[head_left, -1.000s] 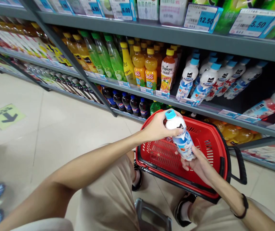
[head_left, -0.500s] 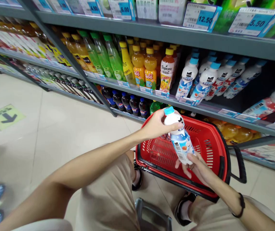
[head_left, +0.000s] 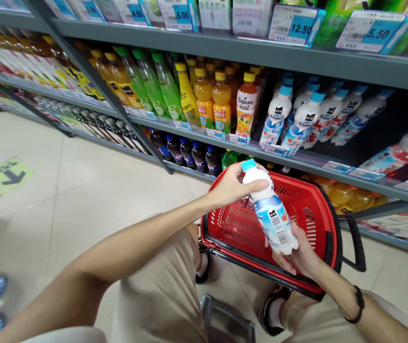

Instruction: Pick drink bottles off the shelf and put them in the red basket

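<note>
A white and blue drink bottle [head_left: 273, 216] with a light blue cap is tilted over the red shopping basket [head_left: 239, 247]. My left hand [head_left: 234, 186] is closed around its neck, thumb across the front. Near the bottle's base my right hand [head_left: 298, 252] grips its lower side, fingers partly behind and beneath it. A label side with a QR code and barcode faces up. Inside the basket, partly hidden behind my left hand and the bottle, are small items with red on them.
Similar blue-capped bottles [head_left: 275, 116] stand on the shelf [head_left: 296, 162] beyond the basket, one lying at the right. Juice bottles [head_left: 221, 102] and cola bottles [head_left: 198, 155] are farther left. The basket's black handle [head_left: 359, 245] sticks out rightward. A grey stool [head_left: 225, 317] is between my legs.
The bottle has turned about its long axis, bringing the QR code and barcode more to the front. Its base and my right hand have shifted slightly right and down.
</note>
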A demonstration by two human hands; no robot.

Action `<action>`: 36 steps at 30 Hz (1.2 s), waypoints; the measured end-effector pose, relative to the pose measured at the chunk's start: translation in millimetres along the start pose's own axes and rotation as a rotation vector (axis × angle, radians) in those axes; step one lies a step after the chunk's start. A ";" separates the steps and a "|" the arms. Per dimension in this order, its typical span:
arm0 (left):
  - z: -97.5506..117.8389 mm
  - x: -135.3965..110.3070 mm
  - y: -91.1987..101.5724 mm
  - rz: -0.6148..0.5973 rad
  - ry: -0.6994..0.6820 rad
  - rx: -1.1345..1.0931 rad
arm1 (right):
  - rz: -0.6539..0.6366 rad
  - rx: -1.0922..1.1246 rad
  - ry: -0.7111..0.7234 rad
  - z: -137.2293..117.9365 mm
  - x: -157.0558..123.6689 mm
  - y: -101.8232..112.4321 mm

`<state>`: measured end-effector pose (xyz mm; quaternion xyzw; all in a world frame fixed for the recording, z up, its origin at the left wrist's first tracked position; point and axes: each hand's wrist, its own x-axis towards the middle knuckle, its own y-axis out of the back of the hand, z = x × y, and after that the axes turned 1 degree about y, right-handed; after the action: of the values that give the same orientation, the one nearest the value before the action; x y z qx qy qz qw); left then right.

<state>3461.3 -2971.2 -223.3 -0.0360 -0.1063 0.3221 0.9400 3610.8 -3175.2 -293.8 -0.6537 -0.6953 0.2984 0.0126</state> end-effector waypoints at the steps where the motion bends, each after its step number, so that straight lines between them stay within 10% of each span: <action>1: 0.3 0.6 0.5 0.012 0.016 -0.007 | 0.024 -0.012 0.038 -1.3 1.0 -0.1; 10: -4.9 9.5 11.9 0.084 -0.026 0.031 | 0.559 -0.782 0.381 -16.1 3.8 -2.9; 15: -4.4 7.0 7.5 0.030 0.006 0.006 | 0.429 -0.808 0.415 -16.1 -3.9 4.0; 31: -3.3 4.8 -6.4 0.032 0.158 -0.155 | 0.191 0.045 0.202 -28.0 -16.8 6.5; 36: -13.0 4.2 -12.3 0.028 0.125 0.085 | 0.345 -0.606 -0.088 -42.4 -5.2 23.0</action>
<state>3474.8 -2978.4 -233.6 -0.0177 -0.0331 0.3364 0.9410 3649.6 -3163.8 -266.9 -0.7221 -0.6314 0.1041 -0.2628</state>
